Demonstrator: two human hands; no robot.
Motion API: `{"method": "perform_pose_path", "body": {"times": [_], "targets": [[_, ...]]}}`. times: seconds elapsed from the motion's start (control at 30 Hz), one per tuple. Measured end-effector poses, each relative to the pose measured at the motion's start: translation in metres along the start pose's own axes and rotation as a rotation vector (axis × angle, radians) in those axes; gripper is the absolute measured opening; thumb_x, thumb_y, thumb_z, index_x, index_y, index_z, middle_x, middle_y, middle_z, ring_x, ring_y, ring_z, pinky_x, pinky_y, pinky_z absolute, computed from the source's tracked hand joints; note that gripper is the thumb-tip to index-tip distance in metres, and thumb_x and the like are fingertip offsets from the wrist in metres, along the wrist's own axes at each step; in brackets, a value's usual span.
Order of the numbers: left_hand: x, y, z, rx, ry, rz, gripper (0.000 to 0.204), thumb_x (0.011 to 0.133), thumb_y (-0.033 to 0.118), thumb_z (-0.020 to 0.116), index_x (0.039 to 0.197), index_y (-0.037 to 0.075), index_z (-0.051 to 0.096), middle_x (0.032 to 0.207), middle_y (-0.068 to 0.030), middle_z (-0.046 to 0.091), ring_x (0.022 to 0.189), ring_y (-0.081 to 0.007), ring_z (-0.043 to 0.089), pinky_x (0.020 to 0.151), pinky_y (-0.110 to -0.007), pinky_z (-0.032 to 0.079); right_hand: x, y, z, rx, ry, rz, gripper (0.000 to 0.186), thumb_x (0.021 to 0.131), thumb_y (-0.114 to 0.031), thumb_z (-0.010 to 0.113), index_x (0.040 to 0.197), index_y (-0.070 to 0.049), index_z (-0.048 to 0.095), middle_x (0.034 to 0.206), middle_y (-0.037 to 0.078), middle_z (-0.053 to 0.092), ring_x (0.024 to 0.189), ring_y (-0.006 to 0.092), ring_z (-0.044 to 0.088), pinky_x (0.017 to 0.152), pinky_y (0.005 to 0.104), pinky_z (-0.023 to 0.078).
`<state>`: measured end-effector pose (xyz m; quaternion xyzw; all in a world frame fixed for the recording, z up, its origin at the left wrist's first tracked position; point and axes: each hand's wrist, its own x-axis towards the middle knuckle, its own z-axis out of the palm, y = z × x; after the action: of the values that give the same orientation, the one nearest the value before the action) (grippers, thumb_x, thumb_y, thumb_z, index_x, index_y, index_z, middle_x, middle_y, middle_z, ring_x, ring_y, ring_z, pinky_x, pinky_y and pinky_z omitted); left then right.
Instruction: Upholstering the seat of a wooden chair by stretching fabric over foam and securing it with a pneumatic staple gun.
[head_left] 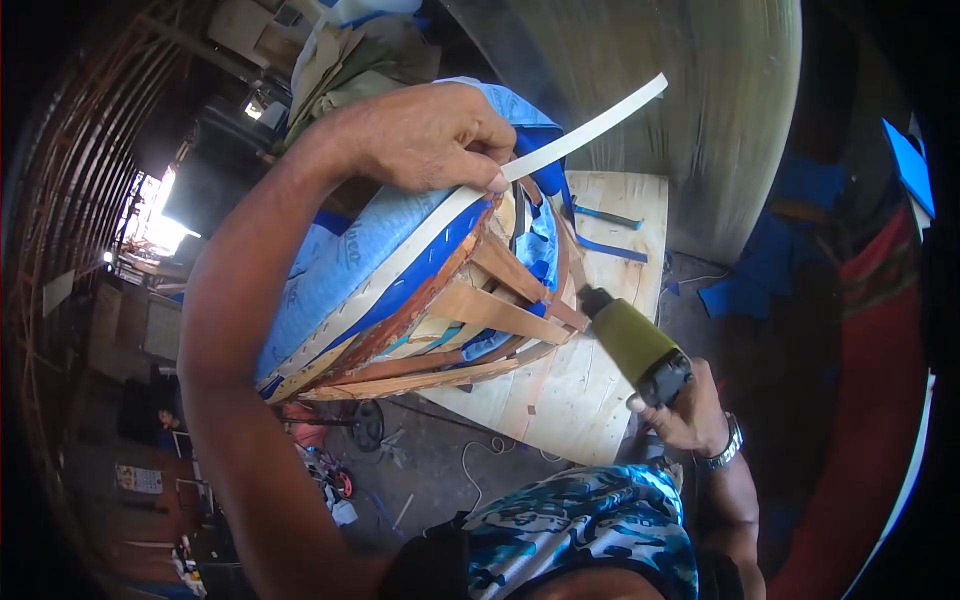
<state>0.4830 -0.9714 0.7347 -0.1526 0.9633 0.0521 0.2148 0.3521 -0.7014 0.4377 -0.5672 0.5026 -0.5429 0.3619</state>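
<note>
My left hand [435,140] pinches a narrow white strip [600,125] between thumb and fingers at the edge of an upholstered wooden furniture frame [505,312]. The strip's loose end sticks out to the upper right; its other part runs down along the frame's edge, over blue fabric [360,240], with staple-like marks on it. My right hand [698,412] is wrapped around the grip of a pistol-shaped green and black power tool [637,342]. The tool's black nose points up and left, apart from the strip. What kind of power tool it is, I cannot tell.
Under the frame lies a pale wooden board [590,395], with a blue-handled tool [608,216] and a dark blue strap [612,250] on it. A large curved panel [680,110] stands behind. Blue scraps [740,298] and a pale cord [475,465] lie on the floor.
</note>
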Motion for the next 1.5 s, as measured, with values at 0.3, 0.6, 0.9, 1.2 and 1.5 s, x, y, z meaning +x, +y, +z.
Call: {"method": "perform_pose_path", "body": {"times": [0.3,0.6,0.9,1.2,1.5], "targets": [[-0.001,-0.006,0.003,0.007,-0.006,-0.014,0.032,0.094,0.035,0.071,0.085,0.004,0.07,0.066,-0.0061,0.061,0.063,-0.016,0.056,0.062,-0.037,0.045,0.089,-0.026,0.019,-0.004,-0.033,-0.556,0.072,0.081,-0.046,0.081,0.128,0.007,0.064,0.093,0.023,0.076,0.078,0.038,0.077,0.074,0.0402,0.061],[-0.002,-0.012,0.004,0.008,-0.009,0.013,0.033,0.095,0.035,0.069,0.085,0.004,0.071,0.066,-0.0081,0.063,0.061,-0.0171,0.058,0.061,-0.038,0.047,0.124,-0.014,0.038,0.082,-0.098,-0.6,0.079,0.08,-0.047,0.08,0.134,0.007,0.062,0.091,0.022,0.077,0.077,0.035,0.078,0.073,0.0386,0.06],[-0.002,-0.007,0.009,0.075,-0.003,-0.06,0.028,0.093,0.031,0.073,0.086,0.004,0.073,0.068,-0.0083,0.066,0.06,-0.0182,0.058,0.062,-0.038,0.047,0.118,-0.017,0.049,-0.147,-0.001,-0.583,0.067,0.078,-0.04,0.084,0.126,0.003,0.064,0.082,0.016,0.075,0.07,0.0319,0.077,0.068,0.0366,0.059],[-0.002,0.001,0.003,0.074,-0.037,-0.087,0.028,0.091,0.031,0.074,0.087,0.003,0.074,0.068,-0.0088,0.066,0.063,-0.0192,0.06,0.064,-0.038,0.047,0.114,-0.026,0.048,0.066,-0.052,-0.585,0.07,0.08,-0.041,0.082,0.13,0.004,0.062,0.088,0.02,0.076,0.074,0.0344,0.078,0.071,0.0381,0.06],[-0.004,-0.002,0.006,0.073,-0.014,-0.084,0.03,0.091,0.032,0.074,0.085,0.003,0.074,0.066,-0.0085,0.065,0.06,-0.0193,0.059,0.061,-0.037,0.047,0.114,-0.032,0.053,0.054,-0.071,-0.588,0.068,0.08,-0.041,0.083,0.127,0.004,0.064,0.09,0.022,0.076,0.076,0.033,0.079,0.074,0.0373,0.061]]}}
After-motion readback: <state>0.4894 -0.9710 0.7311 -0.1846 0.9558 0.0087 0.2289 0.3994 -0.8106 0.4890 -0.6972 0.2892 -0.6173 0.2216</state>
